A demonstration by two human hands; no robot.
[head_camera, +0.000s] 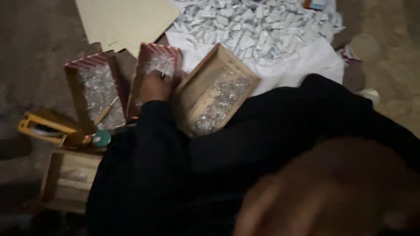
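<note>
Landmark: wooden tray [197,83], tilted, holding clear shiny wrapped pieces; every place below is given from it.
Your left hand [154,86]: just left of the tray, fingers clenched on a thin pale stick [166,68] and resting on the nearer red-striped box [158,56].
Your right hand [323,192]: well below and right of the tray, close to the camera and blurred; you cannot tell whether its fingers are curled or loose.
Red-striped boxes: two, both left of the tray, each with a red-and-white striped rim and shiny clear wrapping inside; the farther red-striped box [94,89] has a second stick lying in it.
Empty wooden crate [69,180]: one, well below and left of the tray.
Yellow tool [46,126]: one, far left of the tray.
Teal cap [102,138]: one, round, just beside the yellow tool.
Cardboard sheets [127,22]: stacked flat, above and left of the tray.
White wrapped pieces [258,26]: too many to count, heaped above the tray on a white cloth [306,61].
</note>
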